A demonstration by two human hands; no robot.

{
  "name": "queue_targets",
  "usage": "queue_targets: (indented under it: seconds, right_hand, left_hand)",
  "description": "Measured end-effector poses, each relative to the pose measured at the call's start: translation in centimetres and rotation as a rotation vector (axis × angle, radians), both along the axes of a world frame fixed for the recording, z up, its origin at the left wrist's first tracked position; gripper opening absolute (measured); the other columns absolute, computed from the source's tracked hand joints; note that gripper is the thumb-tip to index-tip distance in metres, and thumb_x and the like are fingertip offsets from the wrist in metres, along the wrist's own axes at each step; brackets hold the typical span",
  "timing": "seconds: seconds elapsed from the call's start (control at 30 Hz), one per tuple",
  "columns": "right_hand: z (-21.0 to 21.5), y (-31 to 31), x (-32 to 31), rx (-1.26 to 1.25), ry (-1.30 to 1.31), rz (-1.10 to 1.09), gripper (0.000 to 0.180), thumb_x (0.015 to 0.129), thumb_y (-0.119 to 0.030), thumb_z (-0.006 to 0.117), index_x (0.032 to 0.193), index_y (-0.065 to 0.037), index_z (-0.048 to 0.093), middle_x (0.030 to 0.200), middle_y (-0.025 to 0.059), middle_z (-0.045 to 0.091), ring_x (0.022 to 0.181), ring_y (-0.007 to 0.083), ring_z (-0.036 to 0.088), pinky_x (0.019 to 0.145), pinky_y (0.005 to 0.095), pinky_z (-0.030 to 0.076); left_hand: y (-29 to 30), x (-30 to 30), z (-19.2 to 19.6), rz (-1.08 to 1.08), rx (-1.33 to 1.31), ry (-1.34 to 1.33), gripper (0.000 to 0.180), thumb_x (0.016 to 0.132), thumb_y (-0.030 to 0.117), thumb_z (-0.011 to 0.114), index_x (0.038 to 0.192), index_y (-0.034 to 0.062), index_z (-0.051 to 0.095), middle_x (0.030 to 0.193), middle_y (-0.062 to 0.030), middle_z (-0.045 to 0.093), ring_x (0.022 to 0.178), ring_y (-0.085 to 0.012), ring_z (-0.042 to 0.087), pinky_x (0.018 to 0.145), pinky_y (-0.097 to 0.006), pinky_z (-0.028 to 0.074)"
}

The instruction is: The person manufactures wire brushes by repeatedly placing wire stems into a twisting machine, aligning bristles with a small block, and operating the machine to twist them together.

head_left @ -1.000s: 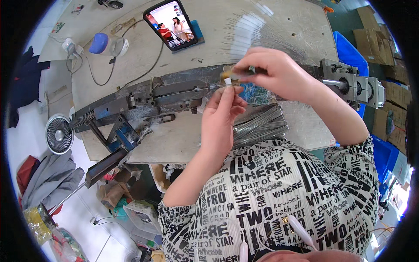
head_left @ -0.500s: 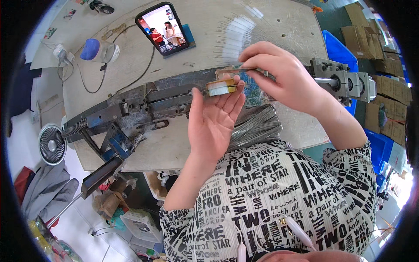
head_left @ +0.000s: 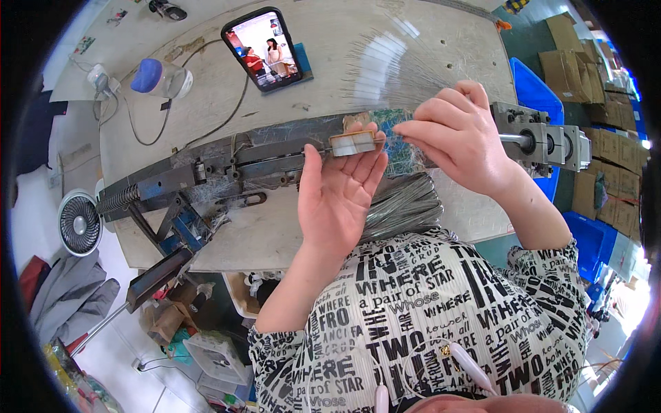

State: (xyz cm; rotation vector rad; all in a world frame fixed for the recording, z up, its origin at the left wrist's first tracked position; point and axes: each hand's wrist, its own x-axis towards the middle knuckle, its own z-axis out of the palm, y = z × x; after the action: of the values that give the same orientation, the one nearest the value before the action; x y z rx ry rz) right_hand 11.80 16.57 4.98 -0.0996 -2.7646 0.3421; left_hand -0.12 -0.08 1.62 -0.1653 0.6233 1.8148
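While the block (head_left: 353,145) stretches sideways, left hand (head_left: 336,195) is spread; right hand (head_left: 460,138), grip unclear.

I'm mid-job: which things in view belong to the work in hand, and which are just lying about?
Apparently in use: small pale block at the open left hand; pinched right hand; long metal fixture; probably the grey strand bundle.

Just lying about, likely: phone; blue-capped bottle; round fan; cardboard boxes.
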Motion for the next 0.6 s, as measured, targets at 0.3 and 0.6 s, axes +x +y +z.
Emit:
queue_targets:
  seconds: [0.3, 0.6]
  right_hand:
    - [-0.5, -1.5, -1.4, 0.116, 0.093, 0.057, 0.018, 0.070, -0.014, 0.064, 0.088, -0.015, 0.063, 0.080, -0.0060, 0.055, 0.078, 0.0135, 0.053, 0.085, 0.0375, 0.036]
    - [-0.1, -0.7, -2.3, 0.150, 0.088, 0.081, 0.017, 0.071, -0.015, 0.066, 0.087, -0.017, 0.062, 0.077, -0.0067, 0.053, 0.077, 0.0125, 0.053, 0.083, 0.0367, 0.036]
  left_hand:
    - [-0.2, -0.1, -0.2, 0.014, -0.006, 0.015, 0.071, 0.097, 0.054, 0.037, 0.135, -0.0050, 0.040, 0.136, -0.0181, 0.047, 0.124, -0.0249, 0.047, 0.112, -0.039, 0.031]
    - [-0.3, -0.3, -0.4, 0.015, -0.013, 0.008, 0.071, 0.097, 0.054, 0.037, 0.134, -0.0056, 0.041, 0.132, -0.0167, 0.050, 0.123, -0.0242, 0.049, 0.110, -0.038, 0.033]
